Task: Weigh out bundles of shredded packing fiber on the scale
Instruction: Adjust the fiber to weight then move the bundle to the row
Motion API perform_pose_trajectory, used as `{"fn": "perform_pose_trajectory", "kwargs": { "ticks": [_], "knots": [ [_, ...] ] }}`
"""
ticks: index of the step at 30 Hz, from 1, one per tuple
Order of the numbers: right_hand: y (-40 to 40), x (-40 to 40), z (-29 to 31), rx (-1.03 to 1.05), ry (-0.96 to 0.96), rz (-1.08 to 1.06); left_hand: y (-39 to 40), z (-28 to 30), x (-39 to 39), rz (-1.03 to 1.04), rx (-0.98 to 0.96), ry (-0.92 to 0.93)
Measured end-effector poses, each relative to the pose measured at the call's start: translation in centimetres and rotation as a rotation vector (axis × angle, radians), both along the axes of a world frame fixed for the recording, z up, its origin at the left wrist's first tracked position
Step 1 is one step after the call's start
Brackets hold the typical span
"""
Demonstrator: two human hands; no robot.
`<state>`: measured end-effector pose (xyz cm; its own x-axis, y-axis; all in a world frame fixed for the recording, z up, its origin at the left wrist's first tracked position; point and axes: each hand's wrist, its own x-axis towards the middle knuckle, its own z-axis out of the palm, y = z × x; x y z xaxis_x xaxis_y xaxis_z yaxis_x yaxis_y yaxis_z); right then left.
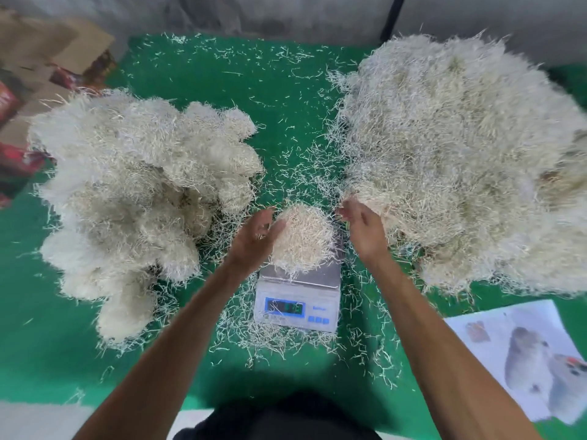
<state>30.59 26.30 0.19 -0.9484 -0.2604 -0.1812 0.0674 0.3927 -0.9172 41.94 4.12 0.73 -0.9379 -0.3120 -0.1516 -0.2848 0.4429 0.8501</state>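
A small white digital scale [297,304] with a blue display stands on the green table in front of me. A rounded bundle of pale shredded fiber [303,238] sits on its steel pan. My left hand [259,235] rests against the bundle's left side, fingers relaxed and slightly cupped. My right hand [362,227] is to the right of the bundle, fingers loosely bent, fingertips at the near edge of the big loose fiber heap [460,160]. I cannot tell whether it pinches any strands.
A pile of several rounded fiber bundles [136,192] lies on the left. Loose strands litter the green table cover [279,96]. A printed paper sheet [524,357] lies at the lower right. Cardboard boxes [47,58] stand at the far left.
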Motion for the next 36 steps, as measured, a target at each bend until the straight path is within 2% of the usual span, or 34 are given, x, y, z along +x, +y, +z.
{"fn": "perform_pose_trajectory", "kwargs": {
  "ticks": [6,9,18,27,29,32,34,36],
  "knots": [
    [-0.4,3.9,-0.7,0.010,0.075,-0.111,-0.4,-1.1,2.9,0.048,0.020,-0.017],
    [-0.9,5.1,-0.6,0.006,0.075,-0.140,-0.3,-1.3,4.2,0.068,0.088,-0.013],
    [-1.4,5.9,-1.2,0.042,0.076,-0.164,-0.3,-0.9,5.3,0.079,0.196,-0.023],
    [-2.0,5.3,-1.1,-0.011,0.026,-0.171,-0.9,-1.2,5.0,0.099,0.290,-0.022],
    [-2.3,4.7,-1.1,-0.017,0.018,-0.186,-0.9,-1.1,4.5,0.153,0.396,-0.049],
    [-3.3,4.4,-0.9,-0.014,0.049,-0.183,-0.1,-0.2,3.2,0.243,0.602,-0.190],
    [-4.8,4.7,-0.4,-0.040,0.031,-0.122,1.1,0.6,2.1,0.222,0.707,-0.300],
    [-6.6,5.4,0.2,-0.061,-0.028,-0.004,2.2,1.3,0.7,0.182,0.781,-0.337]
  ]
}}
